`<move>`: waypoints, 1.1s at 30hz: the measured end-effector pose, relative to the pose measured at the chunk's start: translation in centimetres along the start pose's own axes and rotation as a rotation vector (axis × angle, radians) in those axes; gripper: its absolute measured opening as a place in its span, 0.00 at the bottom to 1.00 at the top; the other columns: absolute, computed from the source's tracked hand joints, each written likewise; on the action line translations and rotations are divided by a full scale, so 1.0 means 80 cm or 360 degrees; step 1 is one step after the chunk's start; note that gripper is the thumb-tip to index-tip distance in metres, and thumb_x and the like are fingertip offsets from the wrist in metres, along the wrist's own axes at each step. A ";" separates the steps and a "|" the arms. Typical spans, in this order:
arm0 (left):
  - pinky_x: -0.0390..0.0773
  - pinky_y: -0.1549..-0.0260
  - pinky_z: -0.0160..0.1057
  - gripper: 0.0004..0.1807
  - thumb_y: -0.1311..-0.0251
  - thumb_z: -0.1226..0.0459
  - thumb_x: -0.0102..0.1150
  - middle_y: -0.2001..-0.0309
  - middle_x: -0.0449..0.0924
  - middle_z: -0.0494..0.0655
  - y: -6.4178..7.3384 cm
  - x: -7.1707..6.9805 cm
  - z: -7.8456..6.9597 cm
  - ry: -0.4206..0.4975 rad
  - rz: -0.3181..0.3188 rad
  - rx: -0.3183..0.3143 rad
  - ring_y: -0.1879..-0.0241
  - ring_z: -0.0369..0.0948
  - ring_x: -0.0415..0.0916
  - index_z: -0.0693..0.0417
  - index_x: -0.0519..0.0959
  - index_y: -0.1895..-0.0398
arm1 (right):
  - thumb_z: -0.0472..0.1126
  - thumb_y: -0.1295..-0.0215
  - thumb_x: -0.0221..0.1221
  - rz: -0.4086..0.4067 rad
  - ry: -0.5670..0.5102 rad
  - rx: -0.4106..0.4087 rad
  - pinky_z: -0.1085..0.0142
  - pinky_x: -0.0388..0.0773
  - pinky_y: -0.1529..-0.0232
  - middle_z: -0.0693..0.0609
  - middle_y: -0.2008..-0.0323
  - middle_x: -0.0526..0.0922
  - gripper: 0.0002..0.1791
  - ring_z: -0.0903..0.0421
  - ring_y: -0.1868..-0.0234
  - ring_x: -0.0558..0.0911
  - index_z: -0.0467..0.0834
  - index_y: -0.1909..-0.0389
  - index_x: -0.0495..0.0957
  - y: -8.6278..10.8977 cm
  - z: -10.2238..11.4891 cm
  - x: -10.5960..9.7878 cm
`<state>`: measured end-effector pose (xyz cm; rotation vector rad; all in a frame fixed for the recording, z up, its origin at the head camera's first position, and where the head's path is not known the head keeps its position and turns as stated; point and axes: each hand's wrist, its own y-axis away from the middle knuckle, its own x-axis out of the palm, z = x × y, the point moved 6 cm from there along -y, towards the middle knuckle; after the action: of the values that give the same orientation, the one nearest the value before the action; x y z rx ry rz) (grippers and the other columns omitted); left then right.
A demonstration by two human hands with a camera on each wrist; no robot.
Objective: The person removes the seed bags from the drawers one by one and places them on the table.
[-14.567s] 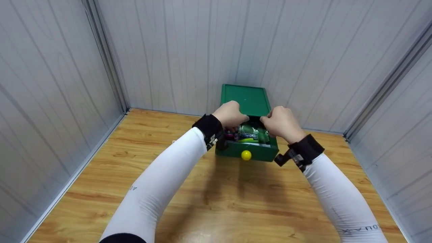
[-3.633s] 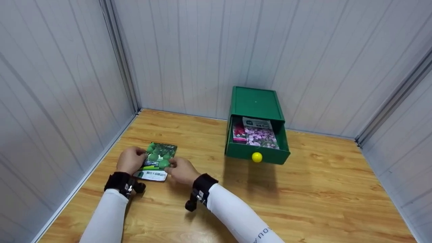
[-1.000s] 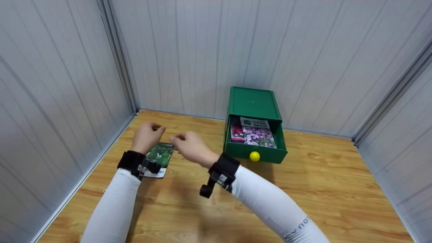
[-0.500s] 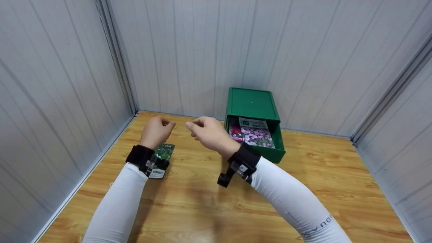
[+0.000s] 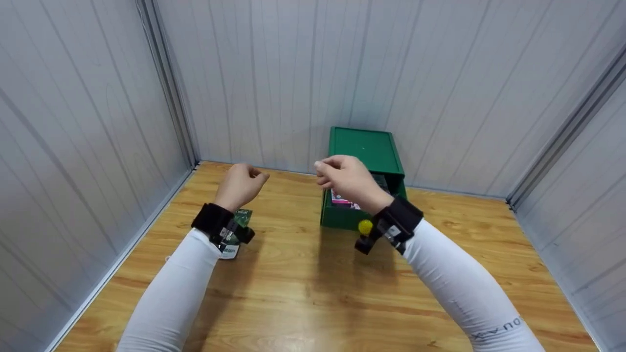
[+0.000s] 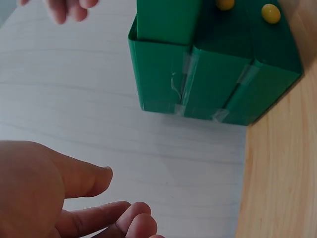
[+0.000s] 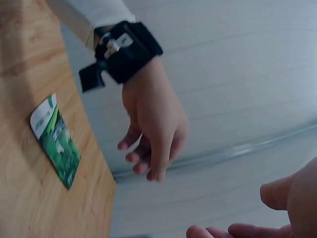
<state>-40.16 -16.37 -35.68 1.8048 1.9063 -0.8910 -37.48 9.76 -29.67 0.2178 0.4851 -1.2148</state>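
Observation:
My left hand (image 5: pixel 239 186) is raised over the left part of the table, fingers loosely curled with nothing in them. Partly behind that wrist, a green seed packet (image 5: pixel 230 252) lies flat on the wood; the right wrist view shows the packet (image 7: pixel 58 146) whole, with green round fruit printed on it. My right hand (image 5: pixel 352 181), also holding nothing, hovers in front of the green drawer unit (image 5: pixel 364 146). The top drawer (image 5: pixel 337 217) stands pulled out, its yellow knob (image 5: pixel 365 227) beside the right wrist strap. Inside, a pink-edged packet (image 5: pixel 338 199) peeks out; my hand hides most of the contents.
In the left wrist view, more closed drawers with yellow knobs (image 6: pixel 271 14) sit below the pulled-out one. Pale panel walls (image 5: pixel 274 88) enclose the wooden table (image 5: pixel 293 293) at the back and both sides.
Earlier, both hands reached into the drawer, then held the green seed packet at the table's left. They have let go and risen, the right hand moving across to the drawer, the left slightly right.

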 end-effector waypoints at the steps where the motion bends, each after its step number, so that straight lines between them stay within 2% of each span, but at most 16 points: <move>1: 0.69 0.68 0.44 0.19 0.16 0.53 0.59 0.74 0.75 0.44 -0.001 0.002 -0.003 0.0006 0.0010 0.0008 0.76 0.42 0.66 0.57 0.88 0.60 | 0.50 0.10 0.55 -0.0014 0.0004 0.0014 0.50 0.86 0.39 0.43 0.44 0.87 0.21 0.46 0.45 0.88 0.40 0.33 0.83 0.001 -0.005 -0.007; 4: 0.71 0.66 0.45 0.19 0.16 0.53 0.59 0.69 0.81 0.48 -0.004 0.008 -0.016 0.0021 0.0052 0.0027 0.73 0.43 0.69 0.60 0.90 0.55 | 0.50 0.10 0.55 -0.0028 0.0014 0.0037 0.46 0.85 0.37 0.39 0.43 0.86 0.22 0.41 0.42 0.87 0.38 0.32 0.82 0.004 -0.019 -0.026; 6: 0.75 0.61 0.46 0.20 0.17 0.53 0.60 0.59 0.87 0.53 -0.006 0.012 -0.026 0.0029 0.0064 0.0041 0.67 0.45 0.75 0.61 0.90 0.47 | 0.50 0.09 0.54 -0.0036 0.0039 0.0052 0.46 0.84 0.35 0.37 0.41 0.85 0.23 0.39 0.41 0.86 0.37 0.31 0.81 0.006 -0.029 -0.038; 9: 0.78 0.57 0.47 0.21 0.17 0.53 0.61 0.52 0.89 0.55 -0.007 0.018 -0.043 0.0015 0.0077 0.0059 0.60 0.46 0.80 0.62 0.89 0.44 | 0.49 0.09 0.53 -0.0049 0.0070 0.0083 0.45 0.84 0.35 0.34 0.40 0.85 0.24 0.36 0.40 0.86 0.35 0.31 0.81 0.010 -0.042 -0.052; 12: 0.75 0.65 0.44 0.18 0.18 0.52 0.62 0.65 0.84 0.49 -0.009 0.027 -0.059 -0.0015 0.0101 0.0070 0.68 0.44 0.76 0.59 0.88 0.56 | 0.48 0.08 0.52 -0.0072 0.0112 0.0118 0.46 0.85 0.36 0.33 0.40 0.85 0.24 0.37 0.41 0.87 0.33 0.31 0.81 0.015 -0.052 -0.064; 14: 0.70 0.71 0.42 0.19 0.17 0.53 0.62 0.74 0.76 0.43 -0.010 0.032 -0.070 -0.0039 0.0121 0.0087 0.74 0.41 0.70 0.56 0.85 0.65 | 0.47 0.08 0.51 -0.0085 0.0150 0.0131 0.46 0.85 0.37 0.33 0.41 0.86 0.23 0.37 0.42 0.87 0.33 0.32 0.81 0.018 -0.057 -0.071; 16: 0.66 0.74 0.42 0.21 0.18 0.53 0.62 0.78 0.69 0.42 -0.011 0.037 -0.081 -0.0064 0.0129 0.0112 0.78 0.41 0.64 0.54 0.81 0.72 | 0.47 0.08 0.51 -0.0092 0.0213 0.0145 0.48 0.86 0.39 0.33 0.42 0.86 0.23 0.37 0.43 0.87 0.33 0.32 0.82 0.020 -0.062 -0.078; 18: 0.68 0.73 0.40 0.19 0.18 0.54 0.62 0.76 0.72 0.40 -0.011 0.040 -0.093 -0.0080 0.0116 0.0138 0.76 0.40 0.67 0.54 0.83 0.70 | 0.47 0.09 0.52 -0.0093 0.0289 0.0152 0.51 0.86 0.42 0.34 0.45 0.87 0.23 0.39 0.46 0.87 0.33 0.34 0.83 0.021 -0.066 -0.083; 21: 0.71 0.70 0.41 0.18 0.18 0.54 0.63 0.73 0.76 0.43 -0.012 0.045 -0.108 -0.0061 0.0122 0.0168 0.73 0.41 0.70 0.57 0.86 0.65 | 0.48 0.09 0.53 -0.0096 0.0427 0.0156 0.57 0.81 0.56 0.39 0.57 0.87 0.22 0.44 0.60 0.84 0.35 0.40 0.86 0.021 -0.070 -0.089; 23: 0.71 0.70 0.41 0.18 0.18 0.55 0.63 0.74 0.74 0.42 -0.012 0.050 -0.117 -0.0030 0.0141 0.0178 0.73 0.41 0.70 0.57 0.85 0.65 | 0.48 0.09 0.53 -0.0099 0.0524 0.0161 0.59 0.74 0.63 0.45 0.68 0.82 0.22 0.49 0.69 0.78 0.35 0.45 0.88 0.021 -0.073 -0.090; 25: 0.67 0.73 0.41 0.20 0.18 0.55 0.63 0.78 0.69 0.42 -0.012 0.056 -0.126 -0.0004 0.0174 0.0197 0.77 0.41 0.65 0.55 0.81 0.72 | 0.48 0.09 0.53 -0.0103 0.0613 0.0168 0.59 0.68 0.67 0.50 0.75 0.74 0.22 0.52 0.75 0.71 0.35 0.49 0.89 0.021 -0.075 -0.091; 28: 0.63 0.76 0.39 0.25 0.18 0.57 0.63 0.82 0.61 0.40 -0.013 0.066 -0.136 0.0014 0.0206 0.0224 0.80 0.39 0.60 0.50 0.73 0.80 | 0.48 0.10 0.53 -0.0104 0.0727 0.0185 0.60 0.68 0.69 0.53 0.78 0.69 0.22 0.54 0.77 0.70 0.35 0.48 0.88 0.020 -0.077 -0.091; 31: 0.65 0.79 0.37 0.30 0.18 0.57 0.63 0.84 0.60 0.39 -0.013 0.075 -0.147 0.0021 0.0242 0.0233 0.83 0.39 0.63 0.47 0.67 0.84 | 0.48 0.10 0.53 -0.0121 0.0830 0.0178 0.60 0.70 0.69 0.52 0.77 0.71 0.22 0.55 0.76 0.73 0.35 0.47 0.88 0.020 -0.078 -0.093; 33: 0.70 0.79 0.37 0.31 0.18 0.56 0.63 0.85 0.61 0.39 -0.013 0.080 -0.153 0.0031 0.0272 0.0225 0.84 0.39 0.69 0.46 0.67 0.85 | 0.48 0.10 0.52 -0.0135 0.0889 0.0169 0.59 0.71 0.70 0.52 0.77 0.71 0.22 0.54 0.77 0.73 0.35 0.48 0.88 0.021 -0.079 -0.095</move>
<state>-40.00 -3.41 -30.69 2.0301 1.7069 -0.9724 -39.45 19.30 -31.81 0.6415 0.9206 -1.2598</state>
